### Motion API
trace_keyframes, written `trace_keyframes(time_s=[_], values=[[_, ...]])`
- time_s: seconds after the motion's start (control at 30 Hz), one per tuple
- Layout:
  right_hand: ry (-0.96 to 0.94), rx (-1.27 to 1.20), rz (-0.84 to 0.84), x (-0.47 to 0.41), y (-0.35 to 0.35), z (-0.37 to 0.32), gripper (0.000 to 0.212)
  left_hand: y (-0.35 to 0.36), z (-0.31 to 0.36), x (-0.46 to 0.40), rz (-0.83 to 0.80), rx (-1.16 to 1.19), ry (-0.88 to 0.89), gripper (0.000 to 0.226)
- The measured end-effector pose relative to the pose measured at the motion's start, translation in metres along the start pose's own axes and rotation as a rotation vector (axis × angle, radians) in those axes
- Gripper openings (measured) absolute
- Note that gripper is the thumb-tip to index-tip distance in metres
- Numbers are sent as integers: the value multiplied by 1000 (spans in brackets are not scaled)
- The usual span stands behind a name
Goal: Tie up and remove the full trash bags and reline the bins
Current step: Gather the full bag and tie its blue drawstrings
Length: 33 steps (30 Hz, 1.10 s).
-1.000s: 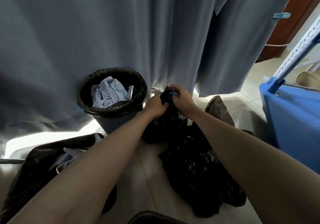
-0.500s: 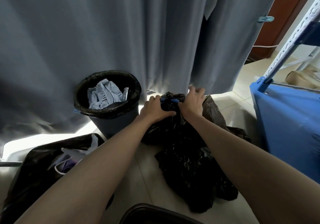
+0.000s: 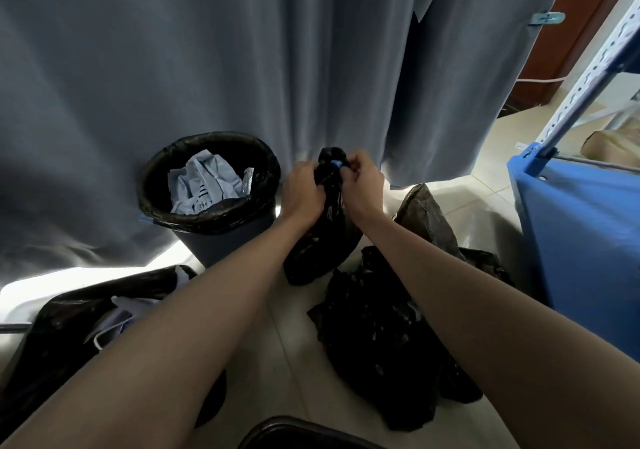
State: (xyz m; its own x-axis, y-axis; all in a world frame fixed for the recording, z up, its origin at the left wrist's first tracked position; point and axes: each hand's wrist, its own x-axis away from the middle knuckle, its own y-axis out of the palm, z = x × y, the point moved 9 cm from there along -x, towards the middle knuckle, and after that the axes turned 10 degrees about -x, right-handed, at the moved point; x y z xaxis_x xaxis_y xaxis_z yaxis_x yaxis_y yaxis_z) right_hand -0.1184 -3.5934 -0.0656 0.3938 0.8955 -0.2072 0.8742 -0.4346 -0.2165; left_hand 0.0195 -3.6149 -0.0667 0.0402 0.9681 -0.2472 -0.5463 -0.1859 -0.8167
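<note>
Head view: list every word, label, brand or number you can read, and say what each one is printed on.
No text here can be read for certain.
Pale blue plastic packaging in the black-lined bin: dark stripes and a short line of print, too blurred to quote.
Grey curtain, tied black trash bag, blue cart, perforated metal post: no lettering shows.

Dark rounded bin rim (image 3: pixel 304 433): cut off by bottom edge. Blue plastic cart (image 3: pixel 585 240): cropped at right edge.
</note>
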Motion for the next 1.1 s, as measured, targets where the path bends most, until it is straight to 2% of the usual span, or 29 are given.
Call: trace_keyframes(time_s=[0.07, 0.13, 0.23, 0.33, 0.53, 0.63, 0.8, 0.93, 1.03, 1.1], values=[[-1, -20, 31, -3, -2, -4, 15, -6, 3, -6, 14, -27, 18, 20], [77, 19, -19, -7, 5, 5, 25, -2, -1, -11, -34, -54, -1, 28], [225, 210, -190, -4, 16, 30, 44, 24, -13, -10, -248, -85, -7, 44], [267, 299, -284, 4, 13, 45, 46, 49, -21, 1, -430, -117, 38, 60], [272, 415, -262, 9, -6, 51, 48, 49, -25, 8, -407, -188, 88, 69], [238, 509, -318, 18, -13, 35, 49, 29, -13, 17, -380, -277, 174, 73], [165, 586, -409, 49, -23, -3, 61, -14, 5, 50, -393, -353, 270, 66], [126, 621, -476, 89, -31, -32, 48, -51, 9, 93, -426, -400, 292, 50], [117, 637, -540, 130, -37, -46, 29, -62, 3, 143, -594, -399, 315, 41], [117, 638, -589, 158, -40, -53, 23, -66, -2, 181, -737, -385, 325, 35]])
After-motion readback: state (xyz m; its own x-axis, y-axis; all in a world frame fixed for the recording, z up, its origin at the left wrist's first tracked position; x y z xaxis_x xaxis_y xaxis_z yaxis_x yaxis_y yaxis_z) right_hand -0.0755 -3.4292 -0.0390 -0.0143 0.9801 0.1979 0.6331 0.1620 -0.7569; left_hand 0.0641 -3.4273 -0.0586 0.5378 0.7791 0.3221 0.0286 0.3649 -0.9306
